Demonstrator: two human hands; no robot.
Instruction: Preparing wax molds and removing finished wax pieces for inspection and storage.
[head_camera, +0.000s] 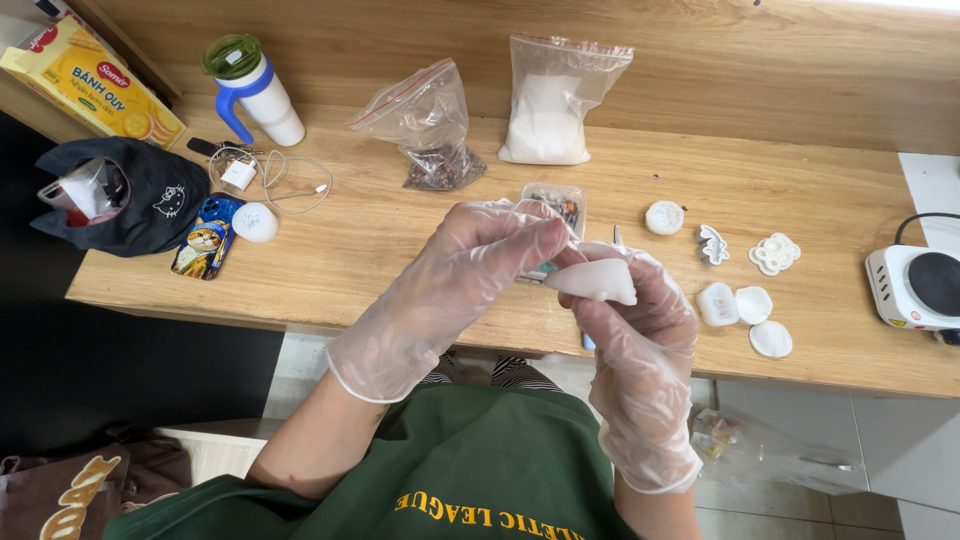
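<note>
Both my hands wear thin clear gloves and meet above the front edge of the wooden table (400, 250). My right hand (640, 340) holds a small white silicone mould (597, 280) between thumb and fingers. My left hand (470, 270) reaches across and pinches the mould's left end with its fingertips. A small clear plastic box (560, 205) of tiny coloured bits lies just behind my hands, partly hidden by them.
White moulds and cast pieces (745, 300) lie at right, and a white hot plate (915, 285) at the far right edge. At the back stand a bag of white powder (550, 105), a bag of dark bits (435, 130) and a tumbler (255, 90). A phone (205, 240), cable (275, 180) and dark pouch (120, 195) are at left.
</note>
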